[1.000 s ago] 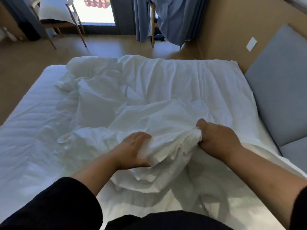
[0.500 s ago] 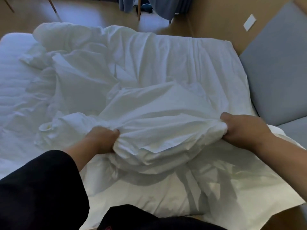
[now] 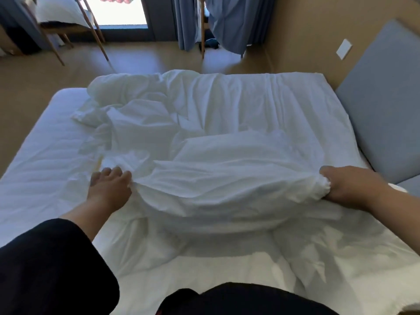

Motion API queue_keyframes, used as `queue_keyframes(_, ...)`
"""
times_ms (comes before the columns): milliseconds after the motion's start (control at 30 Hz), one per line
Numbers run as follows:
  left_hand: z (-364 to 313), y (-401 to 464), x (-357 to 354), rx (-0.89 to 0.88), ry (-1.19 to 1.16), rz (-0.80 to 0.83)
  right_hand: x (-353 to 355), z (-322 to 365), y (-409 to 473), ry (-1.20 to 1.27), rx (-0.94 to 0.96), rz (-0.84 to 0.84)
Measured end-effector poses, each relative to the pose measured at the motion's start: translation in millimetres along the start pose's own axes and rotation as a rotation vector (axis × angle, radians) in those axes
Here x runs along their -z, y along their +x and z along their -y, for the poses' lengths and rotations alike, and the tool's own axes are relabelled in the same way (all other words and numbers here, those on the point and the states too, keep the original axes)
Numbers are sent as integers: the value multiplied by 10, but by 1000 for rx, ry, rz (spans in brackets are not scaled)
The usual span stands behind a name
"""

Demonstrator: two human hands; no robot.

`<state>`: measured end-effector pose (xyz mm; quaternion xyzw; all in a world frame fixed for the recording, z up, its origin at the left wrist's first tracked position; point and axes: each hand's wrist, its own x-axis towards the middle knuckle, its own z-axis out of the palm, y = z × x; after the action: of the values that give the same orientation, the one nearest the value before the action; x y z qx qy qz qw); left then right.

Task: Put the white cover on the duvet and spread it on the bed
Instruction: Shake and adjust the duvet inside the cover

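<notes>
Bed (image 3: 34, 169): most of the view is filled by it; its white mattress is left bare on the left side.
Duvet (image 3: 238, 105): laid crumpled over the middle and right of the bed, reaching to the far edge.
Cover (image 3: 227, 178): a bunched white fold is held up between the two hands, above the flatter bedding nearest the person; where cover ends and duvet begins cannot be told.
Headboard (image 3: 386, 105): a grey padded panel is set against the wall along the bed's right side.
Curtains (image 3: 227, 19): blue, hung beyond the far end of the bed, beside a bright window.
Chair (image 3: 68, 26): wooden-legged, stood on the floor at far left, with white bedding piled on it.
Right hand (image 3: 350, 187): clenched round a gathered wad of the cover at the fold's right end.
Left hand (image 3: 109, 189): fingers loosely bent, the fold's left end being touched by them; a firm grip cannot be told.
Wall plate (image 3: 343, 49): white, fixed to the tan wall above the headboard.
</notes>
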<state>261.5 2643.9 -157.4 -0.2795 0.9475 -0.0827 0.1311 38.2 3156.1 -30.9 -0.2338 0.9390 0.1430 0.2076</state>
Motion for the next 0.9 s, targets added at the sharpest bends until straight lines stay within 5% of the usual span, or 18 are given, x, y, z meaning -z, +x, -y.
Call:
queue_keyframes(100,-56,-85,-80,390,-539,72,0,-18,63,32,11,108)
queue_keyframes(367,-684,-751,-1254,295,-913,653,-81,141,493,92,-134,65)
queue_keyframes(533,-1190,-668,-1712,502,-1383,515,-579,36,973,149,-221,-14)
queue_keyframes(733,-1893,-447,-1730,353,-1608,487,-955,-192,1179,117,-307,-83)
queue_keyframes(900,-2177,-276,-1755,901,-2146,529,-807,259,847,154,-345,-68)
